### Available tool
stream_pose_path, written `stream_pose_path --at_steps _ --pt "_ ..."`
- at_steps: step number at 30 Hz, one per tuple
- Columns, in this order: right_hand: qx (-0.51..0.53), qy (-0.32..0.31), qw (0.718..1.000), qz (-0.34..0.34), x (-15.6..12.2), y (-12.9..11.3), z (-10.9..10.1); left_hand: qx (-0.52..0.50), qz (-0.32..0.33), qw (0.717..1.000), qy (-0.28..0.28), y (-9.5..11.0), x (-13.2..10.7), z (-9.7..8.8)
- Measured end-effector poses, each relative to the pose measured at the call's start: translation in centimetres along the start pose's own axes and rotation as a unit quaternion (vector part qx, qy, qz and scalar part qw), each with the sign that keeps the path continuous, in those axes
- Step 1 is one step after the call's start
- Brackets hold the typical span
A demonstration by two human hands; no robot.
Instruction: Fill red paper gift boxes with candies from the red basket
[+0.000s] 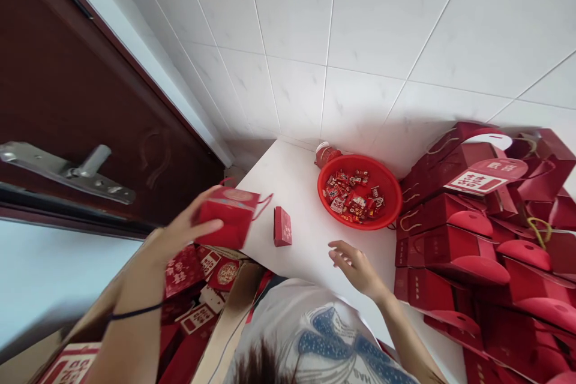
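Note:
My left hand (191,225) grips a red gift box (230,216) with thin red cord handles, holding it above an open cardboard carton (234,294). Inside that carton lie several red gift boxes with white and gold lettering. My right hand (353,265) hovers over the white table (310,252), its fingers loosely bent and apart, holding nothing. Between the hands, a small red box (283,227) rests on the tabletop. Beyond my right hand sits a red plastic basin (398,195) with wrapped sweets (357,201) in it.
Many red gift boxes (454,246) with cord handles are stacked on the right. A red container with a white lid (326,155) stands behind the basin against the tiled wall (297,84). A dark door with a metal handle (92,162) is on the left.

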State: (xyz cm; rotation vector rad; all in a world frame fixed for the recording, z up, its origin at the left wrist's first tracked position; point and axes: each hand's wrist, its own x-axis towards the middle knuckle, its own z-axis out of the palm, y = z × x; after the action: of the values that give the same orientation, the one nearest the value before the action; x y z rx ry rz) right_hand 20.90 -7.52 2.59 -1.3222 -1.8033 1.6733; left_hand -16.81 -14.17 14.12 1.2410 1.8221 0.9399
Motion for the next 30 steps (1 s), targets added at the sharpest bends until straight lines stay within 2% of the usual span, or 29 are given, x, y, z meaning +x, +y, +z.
stream_pose_path --at_steps 2,5,7,9,10,12,16,20,22,26,30 --pt "0.154 -0.017 0.987 0.029 0.7 -1.1 0.4 -0.055 0.055 0.992 -0.098 1.2 1.8 4.1" --pt "0.326 -0.044 0.942 0.064 1.4 -2.2 0.3 -0.016 0.172 0.971 -0.164 1.9 2.9 10.9" --pt "0.355 -0.039 0.932 0.065 1.3 -2.5 -0.2 0.03 0.258 0.942 -0.214 1.9 2.8 14.6" --pt "0.343 -0.014 0.938 0.052 0.7 -2.3 -0.9 0.04 0.32 0.91 -0.262 1.8 2.5 17.0" --pt "0.336 0.001 0.941 0.038 0.4 -2.1 -1.3 0.03 0.333 0.9 -0.279 1.7 2.3 17.8" --pt "0.331 0.031 0.943 -0.001 -0.4 -1.6 -1.8 -0.021 0.319 0.9 -0.298 1.8 2.2 18.5" --pt "0.313 0.108 0.941 -0.068 -1.1 -0.5 -2.2 -0.167 0.212 0.91 -0.314 2.1 2.3 19.4" --pt "0.235 0.158 0.953 -0.104 -0.9 0.4 -1.4 -0.165 0.102 0.952 -0.238 2.1 2.5 21.4" --pt "0.194 0.163 0.96 -0.121 -0.8 0.6 -0.8 -0.141 0.079 0.965 -0.207 1.8 2.6 22.6" --pt "0.153 0.2 0.961 -0.109 -0.5 1.1 0.6 -0.115 0.1 0.973 -0.171 0.9 2.6 24.2" --pt "0.17 0.28 0.944 -0.046 0.1 2.2 1.0 -0.095 0.188 0.969 -0.132 0.0 2.6 24.2"
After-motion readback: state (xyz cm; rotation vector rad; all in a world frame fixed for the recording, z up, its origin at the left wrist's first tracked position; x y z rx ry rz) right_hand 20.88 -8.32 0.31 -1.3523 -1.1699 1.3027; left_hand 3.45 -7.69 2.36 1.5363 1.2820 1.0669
